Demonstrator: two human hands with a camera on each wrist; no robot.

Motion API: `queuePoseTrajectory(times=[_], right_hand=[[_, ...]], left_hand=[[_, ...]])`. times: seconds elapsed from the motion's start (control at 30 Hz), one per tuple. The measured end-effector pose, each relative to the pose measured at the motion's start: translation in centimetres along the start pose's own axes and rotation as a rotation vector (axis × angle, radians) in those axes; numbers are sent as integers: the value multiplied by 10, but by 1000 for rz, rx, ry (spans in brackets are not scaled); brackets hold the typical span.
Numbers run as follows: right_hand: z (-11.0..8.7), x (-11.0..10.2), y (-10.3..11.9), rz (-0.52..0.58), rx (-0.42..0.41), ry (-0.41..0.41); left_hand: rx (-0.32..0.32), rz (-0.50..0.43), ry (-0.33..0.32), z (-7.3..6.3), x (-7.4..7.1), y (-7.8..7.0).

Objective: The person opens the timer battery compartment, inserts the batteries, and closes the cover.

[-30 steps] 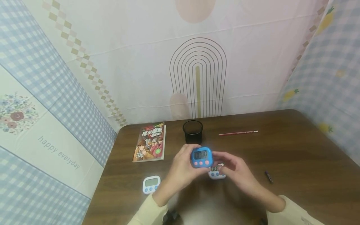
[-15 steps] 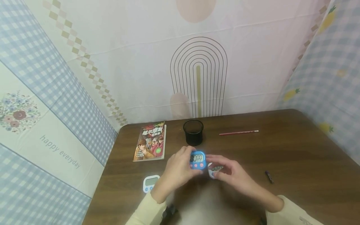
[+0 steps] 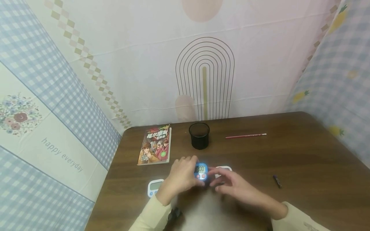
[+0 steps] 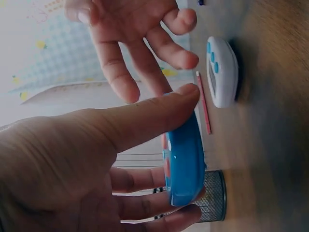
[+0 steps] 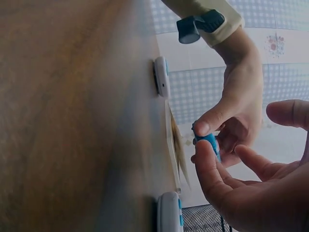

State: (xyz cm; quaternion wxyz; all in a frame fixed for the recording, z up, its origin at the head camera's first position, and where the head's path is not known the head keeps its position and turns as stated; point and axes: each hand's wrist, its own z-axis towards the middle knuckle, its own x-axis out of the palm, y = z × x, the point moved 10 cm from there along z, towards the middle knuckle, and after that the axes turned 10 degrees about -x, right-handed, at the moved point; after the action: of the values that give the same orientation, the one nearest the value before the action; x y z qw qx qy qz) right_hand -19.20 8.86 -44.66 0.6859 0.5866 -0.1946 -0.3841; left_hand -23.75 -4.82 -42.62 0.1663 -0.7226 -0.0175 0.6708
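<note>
Between the thumb and fingers of my left hand (image 3: 180, 175) is a blue digital timer (image 3: 201, 171) with pink buttons, held upright above the table. Its display faces me, and my thumb lies along its lower edge in the left wrist view. My right hand (image 3: 241, 189) is beside it with loosely bent fingers, fingertips right at the timer's right edge. Under and behind those fingers, a white timer (image 4: 223, 72) with blue buttons lies on the table, partly hidden in the head view. A second white timer (image 3: 154, 186) lies left of my left wrist, which covers part of it.
A black mesh pen cup (image 3: 199, 139) stands behind my hands. To its left lies an illustrated book (image 3: 154, 146), to its right a red pencil (image 3: 245, 136). A small dark pen-like piece (image 3: 277, 181) is at the right. Patterned cloth (image 3: 138, 64) hangs behind the table (image 3: 303, 150).
My left hand has lowered the blue timer and brought it slightly left. My right thumb and fingers have come away from the white timer behind and moved toward the blue one's edge.
</note>
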Motion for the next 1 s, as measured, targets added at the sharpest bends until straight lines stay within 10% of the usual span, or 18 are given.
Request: queuePoseTrajectory(times=[1.0], right_hand=[[-7,35,-26,207,80,168]], left_hand=[[-9,83,47,6,35,4]])
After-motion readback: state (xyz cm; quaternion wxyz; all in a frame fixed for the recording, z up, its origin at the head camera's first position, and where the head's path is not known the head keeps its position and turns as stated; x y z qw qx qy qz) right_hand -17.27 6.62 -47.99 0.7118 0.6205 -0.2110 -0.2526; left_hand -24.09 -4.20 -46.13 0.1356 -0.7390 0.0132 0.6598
